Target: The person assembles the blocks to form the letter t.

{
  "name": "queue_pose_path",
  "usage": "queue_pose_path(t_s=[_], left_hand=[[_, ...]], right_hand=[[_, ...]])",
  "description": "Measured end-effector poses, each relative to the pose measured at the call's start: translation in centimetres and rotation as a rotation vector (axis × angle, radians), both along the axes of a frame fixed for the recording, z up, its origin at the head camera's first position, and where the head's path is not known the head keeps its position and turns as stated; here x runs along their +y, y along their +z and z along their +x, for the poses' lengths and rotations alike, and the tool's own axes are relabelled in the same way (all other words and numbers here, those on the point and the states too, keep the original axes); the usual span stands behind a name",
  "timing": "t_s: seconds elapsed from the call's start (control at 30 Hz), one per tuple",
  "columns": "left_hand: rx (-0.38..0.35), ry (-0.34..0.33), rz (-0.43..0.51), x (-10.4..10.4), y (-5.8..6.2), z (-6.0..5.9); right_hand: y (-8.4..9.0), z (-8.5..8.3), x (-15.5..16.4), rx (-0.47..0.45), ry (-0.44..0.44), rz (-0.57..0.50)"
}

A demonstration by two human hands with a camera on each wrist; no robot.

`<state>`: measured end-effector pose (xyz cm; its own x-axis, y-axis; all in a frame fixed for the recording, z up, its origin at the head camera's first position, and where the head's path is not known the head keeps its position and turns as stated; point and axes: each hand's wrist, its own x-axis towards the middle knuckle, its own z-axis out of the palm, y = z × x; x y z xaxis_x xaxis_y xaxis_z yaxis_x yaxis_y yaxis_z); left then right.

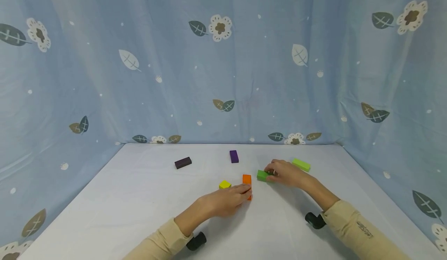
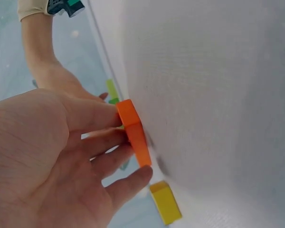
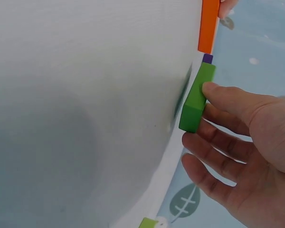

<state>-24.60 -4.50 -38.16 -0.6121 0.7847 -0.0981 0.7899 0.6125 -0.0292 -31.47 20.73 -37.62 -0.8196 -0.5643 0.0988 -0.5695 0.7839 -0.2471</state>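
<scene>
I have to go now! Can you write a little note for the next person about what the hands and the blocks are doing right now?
Left hand: fingers hold the orange block on the table.
Right hand: fingers grip the dark green block, also on the table.
Nearby: yellow block just left of the orange one; light green block behind the right hand; purple block and dark block farther back, untouched.
Done: orange and dark green blocks are each in hand, apart from each other.
Left: nothing is stacked or joined yet; four blocks lie loose.
</scene>
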Motion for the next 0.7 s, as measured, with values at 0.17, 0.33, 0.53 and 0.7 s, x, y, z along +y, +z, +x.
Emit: queue_pose_path(t_s=[0.17,0.33,0.53,0.7], left_hand=[[-0.035,-0.013,0.015,-0.2,0.2,-0.3],[-0.056,-0.022,0.022,-0.3,0.3,-0.5],[-0.060,-0.027,0.020,-0.2,0.3,-0.5],[-0.030,-0.046,0.004,-0.3,0.1,-0.4]], right_hand=[[0.2,-0.4,-0.4,-0.001,0.020,-0.016],[0.3,-1.0,-0.9,0.002,0.013,-0.008],[0.4,-1.6,-1.4,-0.016,0.008,-0.020],[0.4,-2.1,-1.7,-0.010,0.021,-0.019]])
